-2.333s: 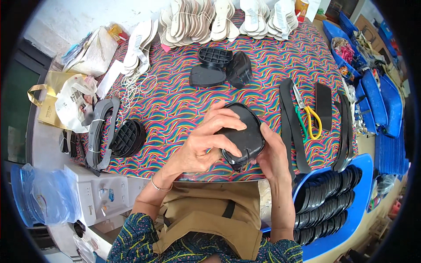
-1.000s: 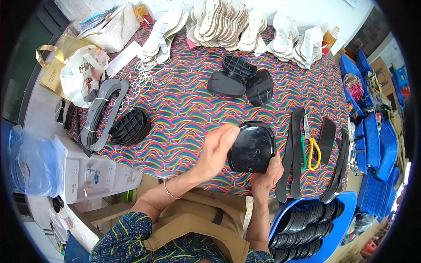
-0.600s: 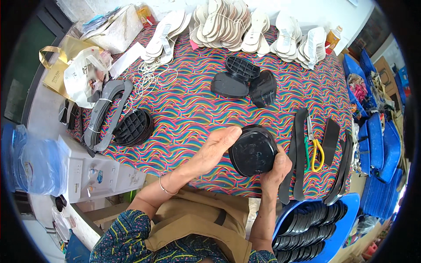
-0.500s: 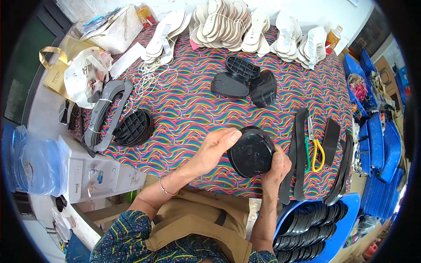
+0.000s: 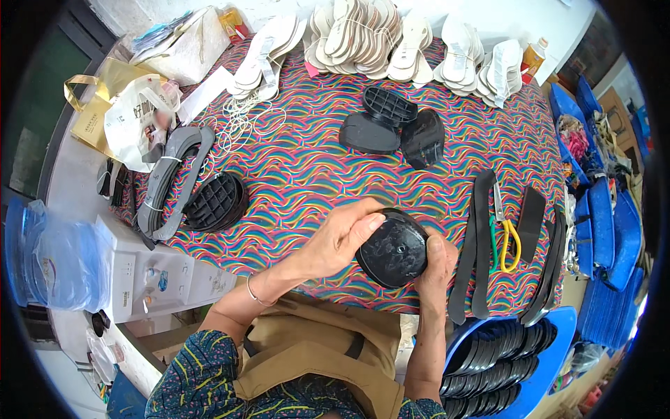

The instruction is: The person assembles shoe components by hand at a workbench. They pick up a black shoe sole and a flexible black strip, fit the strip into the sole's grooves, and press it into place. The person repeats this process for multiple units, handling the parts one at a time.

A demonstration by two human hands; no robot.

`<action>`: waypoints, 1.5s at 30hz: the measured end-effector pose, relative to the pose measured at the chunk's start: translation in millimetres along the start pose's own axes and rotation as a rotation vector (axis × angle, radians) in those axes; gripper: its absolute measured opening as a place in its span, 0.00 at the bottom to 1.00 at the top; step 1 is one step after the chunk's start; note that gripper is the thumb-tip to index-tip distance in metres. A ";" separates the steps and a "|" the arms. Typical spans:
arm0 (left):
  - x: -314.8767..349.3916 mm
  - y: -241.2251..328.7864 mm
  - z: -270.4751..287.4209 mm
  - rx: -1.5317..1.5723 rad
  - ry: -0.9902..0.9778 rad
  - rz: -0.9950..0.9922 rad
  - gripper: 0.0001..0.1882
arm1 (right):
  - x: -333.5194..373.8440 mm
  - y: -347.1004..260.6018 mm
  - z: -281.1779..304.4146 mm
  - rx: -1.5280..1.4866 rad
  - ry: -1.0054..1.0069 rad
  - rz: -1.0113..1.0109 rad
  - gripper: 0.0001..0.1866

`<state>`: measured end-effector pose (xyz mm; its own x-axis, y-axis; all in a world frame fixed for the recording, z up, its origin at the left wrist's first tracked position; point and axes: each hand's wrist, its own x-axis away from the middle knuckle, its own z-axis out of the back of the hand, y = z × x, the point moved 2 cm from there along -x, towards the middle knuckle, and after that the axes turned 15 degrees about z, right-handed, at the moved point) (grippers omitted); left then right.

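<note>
Between both hands, over the near edge of the table, is a glossy black shoe heel block with a small dimple in its face. My left hand grips its upper left rim, thumb on top. Along the right edge my right hand is closed round it, the thumb upright and the other fingers mostly hidden. Farther back lie three similar black pieces: a gridded heel, a dull flat one and a shiny one. To the left stands a short stack of gridded heels.
Black strips, green-and-yellow-handled scissors and a dark flat piece lie right. A blue crate of black pieces stands below. Bundled white insoles line the back; white cord and grey strips lie left.
The heel block has shifted slightly left and down and turned, so its face catches the light differently. Both hands have moved with it, keeping their hold.
</note>
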<state>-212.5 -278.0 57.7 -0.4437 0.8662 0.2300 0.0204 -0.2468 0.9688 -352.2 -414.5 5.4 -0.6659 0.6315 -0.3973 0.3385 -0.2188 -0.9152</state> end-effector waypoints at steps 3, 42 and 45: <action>1.0 0.0 5.4 0.048 -0.075 0.036 0.17 | 3.9 6.7 6.2 -0.052 -0.047 -0.059 0.24; 10.3 -7.3 -14.6 0.499 -0.195 0.039 0.32 | -2.7 -12.2 -4.6 -0.010 -0.427 -0.263 0.22; 9.5 -6.4 -14.4 0.448 -0.193 0.047 0.32 | -3.0 -15.4 -9.6 -0.082 -0.401 -0.360 0.26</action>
<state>-229.8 -274.5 52.4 -0.2598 0.9338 0.2458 0.4387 -0.1126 0.8915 -349.0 -406.0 21.3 -0.9452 0.3191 -0.0693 0.0823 0.0273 -0.9962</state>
